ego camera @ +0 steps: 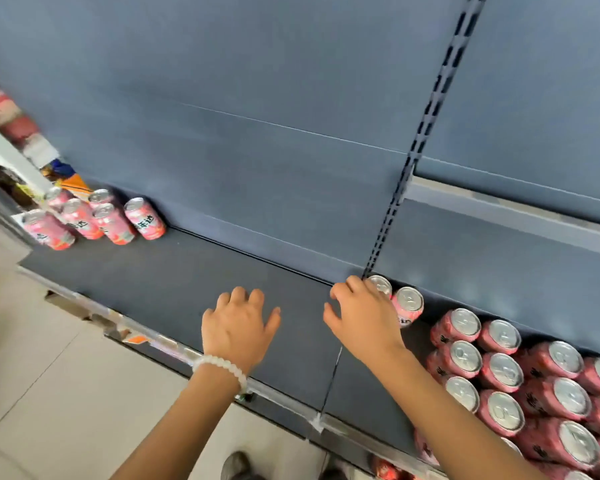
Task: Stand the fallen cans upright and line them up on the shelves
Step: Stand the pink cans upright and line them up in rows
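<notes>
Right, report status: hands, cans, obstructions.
Left hand open, over bare shelf. Right hand on back can. Nothing blocking.

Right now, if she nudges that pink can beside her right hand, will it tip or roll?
The pink can stands upright on the flat dark shelf, so a low nudge would probably slide it. A push near the top might tip it, and its round body would then likely roll. The right hand covers its neighbour.
</notes>
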